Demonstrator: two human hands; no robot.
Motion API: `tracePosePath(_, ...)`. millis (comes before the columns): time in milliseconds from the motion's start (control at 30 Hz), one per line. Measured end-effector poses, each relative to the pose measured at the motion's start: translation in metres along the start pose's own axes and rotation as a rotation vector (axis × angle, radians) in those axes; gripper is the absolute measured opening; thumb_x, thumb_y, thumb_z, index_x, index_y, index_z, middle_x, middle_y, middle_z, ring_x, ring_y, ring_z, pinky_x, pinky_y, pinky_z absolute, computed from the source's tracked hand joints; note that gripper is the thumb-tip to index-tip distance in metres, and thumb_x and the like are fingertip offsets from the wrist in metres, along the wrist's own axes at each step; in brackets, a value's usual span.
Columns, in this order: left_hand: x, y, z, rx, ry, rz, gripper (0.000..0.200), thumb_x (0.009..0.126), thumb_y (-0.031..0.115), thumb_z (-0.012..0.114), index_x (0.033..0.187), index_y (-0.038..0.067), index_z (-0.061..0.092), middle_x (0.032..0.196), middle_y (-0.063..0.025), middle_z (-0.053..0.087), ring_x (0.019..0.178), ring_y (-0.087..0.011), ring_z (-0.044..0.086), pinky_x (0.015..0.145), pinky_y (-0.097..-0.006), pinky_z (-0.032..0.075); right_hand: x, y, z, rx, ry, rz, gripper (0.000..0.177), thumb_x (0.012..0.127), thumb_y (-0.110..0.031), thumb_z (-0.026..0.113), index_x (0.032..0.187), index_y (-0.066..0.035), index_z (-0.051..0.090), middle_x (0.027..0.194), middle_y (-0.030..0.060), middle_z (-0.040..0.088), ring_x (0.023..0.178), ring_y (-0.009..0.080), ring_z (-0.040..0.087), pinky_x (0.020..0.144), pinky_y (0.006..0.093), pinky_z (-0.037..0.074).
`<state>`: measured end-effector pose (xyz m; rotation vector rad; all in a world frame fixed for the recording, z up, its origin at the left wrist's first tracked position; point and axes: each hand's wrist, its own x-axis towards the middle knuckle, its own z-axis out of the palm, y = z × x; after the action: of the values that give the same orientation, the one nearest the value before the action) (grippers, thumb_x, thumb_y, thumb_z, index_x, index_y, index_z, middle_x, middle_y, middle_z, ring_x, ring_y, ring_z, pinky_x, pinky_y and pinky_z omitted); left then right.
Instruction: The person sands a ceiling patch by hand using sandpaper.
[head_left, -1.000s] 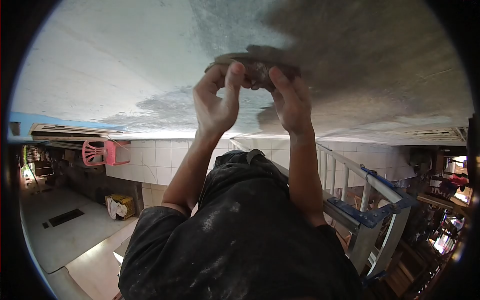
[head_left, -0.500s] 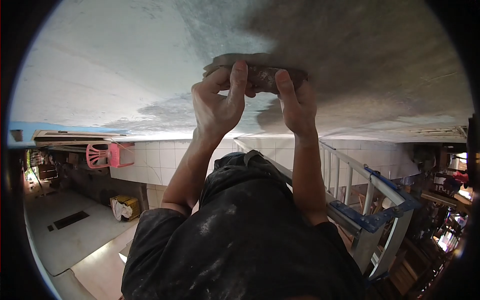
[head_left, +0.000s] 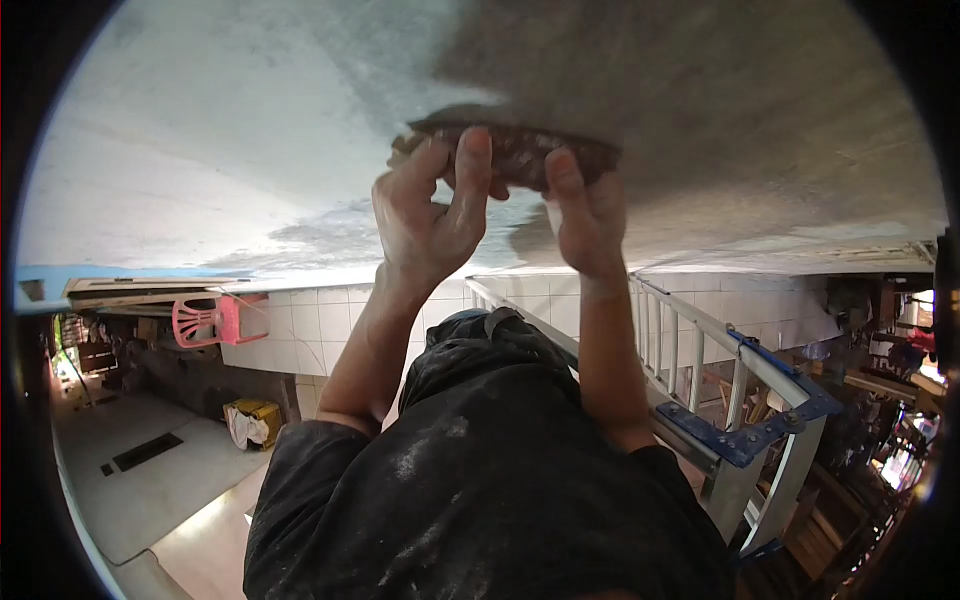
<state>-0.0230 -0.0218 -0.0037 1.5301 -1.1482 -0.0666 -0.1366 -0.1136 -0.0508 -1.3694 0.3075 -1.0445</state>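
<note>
My left hand (head_left: 425, 215) grips the left part of a dusty reddish-brown sheet of sandpaper (head_left: 522, 158), with the thumb across its near face. On the right part of that sheet, my right hand (head_left: 588, 220) is closed, thumb also in front. Most of my fingers are hidden behind or along it. The sandpaper lies against a pale grey plastered surface (head_left: 230, 140), which carries darker patches and shadow to the right. White dust marks both hands and my dark shirt (head_left: 480, 460).
An aluminium ladder (head_left: 735, 395) with blue brackets (head_left: 735, 440) stands close by my right side. White tiles (head_left: 310, 320) run below the plaster. At left are a pink plastic chair (head_left: 220, 320) and a yellow basket (head_left: 252, 422). Clutter fills the right edge.
Both hands and the sandpaper have shifted slightly to the left and a little lower in view. The shadow on the plaster has moved left too. My grip stays the same.
</note>
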Motion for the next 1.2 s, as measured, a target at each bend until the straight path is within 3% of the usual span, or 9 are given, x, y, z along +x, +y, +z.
tracePosePath(167, -0.018, -0.031, 0.016, 0.054, -0.007, 0.104, 0.037, 0.097, 0.026, 0.056, 0.067, 0.004, 0.062, 0.058, -0.0048, 0.066, 0.049, -0.0110, 0.060, 0.049, -0.0246, 0.045, -0.021, 0.026, -0.007, -0.040, 0.084, 0.063, 0.041, 0.098, -0.038, 0.051, 0.101, -0.001, 0.067, 0.089, 0.0054, 0.068, 0.088, 0.0123, 0.059, 0.080, 0.0292, 0.046)
tracePosePath(200, -0.014, -0.011, 0.014, -0.044, -0.021, -0.048, 0.037, 0.097, 0.026, 0.055, 0.068, 0.004, 0.063, 0.057, -0.0041, 0.066, 0.051, -0.0114, 0.062, 0.052, -0.0255, 0.046, -0.016, 0.019, -0.007, -0.061, 0.102, 0.051, 0.041, 0.099, -0.038, 0.050, 0.101, 0.000, 0.067, 0.089, 0.0053, 0.068, 0.087, 0.0125, 0.059, 0.080, 0.0293, 0.046)
tracePosePath(333, 0.004, 0.010, 0.008, -0.150, -0.026, -0.086, 0.036, 0.097, 0.025, 0.055, 0.068, 0.005, 0.063, 0.059, -0.0037, 0.067, 0.053, -0.0123, 0.063, 0.058, -0.0268, 0.046, -0.002, -0.011, -0.012, -0.004, -0.026, 0.126, 0.037, 0.099, -0.035, 0.051, 0.102, 0.000, 0.065, 0.094, 0.0051, 0.066, 0.089, 0.0129, 0.058, 0.081, 0.0289, 0.046)
tracePosePath(500, -0.026, -0.029, 0.016, -0.002, -0.078, -0.063, 0.034, 0.096, 0.022, 0.056, 0.069, 0.004, 0.064, 0.060, -0.0048, 0.067, 0.055, -0.0158, 0.065, 0.059, -0.0285, 0.047, -0.024, 0.022, -0.011, -0.096, 0.070, 0.058, 0.031, 0.099, -0.028, 0.052, 0.105, 0.000, 0.064, 0.098, 0.0049, 0.066, 0.093, 0.0115, 0.057, 0.083, 0.0288, 0.046)
tracePosePath(767, -0.001, 0.001, 0.004, -0.021, -0.029, 0.014, 0.031, 0.096, 0.019, 0.057, 0.069, 0.005, 0.066, 0.060, -0.0022, 0.067, 0.055, -0.0141, 0.060, 0.058, -0.0294, 0.045, -0.011, 0.000, -0.005, -0.111, 0.001, 0.054, 0.031, 0.100, -0.027, 0.049, 0.106, 0.000, 0.063, 0.092, 0.0058, 0.067, 0.086, 0.0122, 0.060, 0.079, 0.0305, 0.047)
tracePosePath(800, -0.008, -0.016, 0.004, 0.107, -0.048, 0.115, 0.030, 0.095, 0.016, 0.057, 0.069, 0.005, 0.065, 0.060, -0.0026, 0.067, 0.055, -0.0136, 0.060, 0.055, -0.0288, 0.045, -0.011, 0.002, -0.005, -0.131, 0.009, 0.033, 0.031, 0.100, -0.027, 0.049, 0.106, 0.000, 0.063, 0.092, 0.0060, 0.067, 0.086, 0.0124, 0.060, 0.079, 0.0308, 0.048)
tracePosePath(1000, -0.016, -0.025, 0.011, 0.005, -0.088, 0.081, 0.032, 0.096, 0.015, 0.055, 0.068, 0.003, 0.064, 0.062, -0.0053, 0.068, 0.054, -0.0149, 0.065, 0.055, -0.0269, 0.048, -0.025, 0.019, -0.011, -0.198, 0.037, 0.154, 0.034, 0.100, -0.029, 0.048, 0.102, 0.000, 0.065, 0.091, 0.0087, 0.069, 0.086, 0.0142, 0.063, 0.078, 0.0300, 0.049)
tracePosePath(1133, -0.008, -0.012, 0.009, -0.026, -0.060, 0.025, 0.033, 0.096, 0.014, 0.055, 0.068, 0.002, 0.064, 0.061, -0.0045, 0.067, 0.055, -0.0132, 0.064, 0.056, -0.0267, 0.047, -0.004, -0.013, -0.009, -0.024, -0.119, 0.114, 0.036, 0.099, -0.032, 0.050, 0.105, 0.001, 0.064, 0.094, 0.0098, 0.070, 0.090, 0.0169, 0.064, 0.081, 0.0325, 0.048)
tracePosePath(1200, -0.016, -0.018, 0.013, -0.076, -0.038, -0.067, 0.033, 0.097, 0.014, 0.054, 0.068, 0.003, 0.065, 0.063, -0.0049, 0.068, 0.056, -0.0140, 0.064, 0.057, -0.0275, 0.047, -0.019, 0.009, -0.012, -0.194, -0.051, 0.139, 0.035, 0.099, -0.032, 0.051, 0.106, 0.000, 0.063, 0.096, 0.0100, 0.069, 0.092, 0.0176, 0.063, 0.083, 0.0329, 0.048)
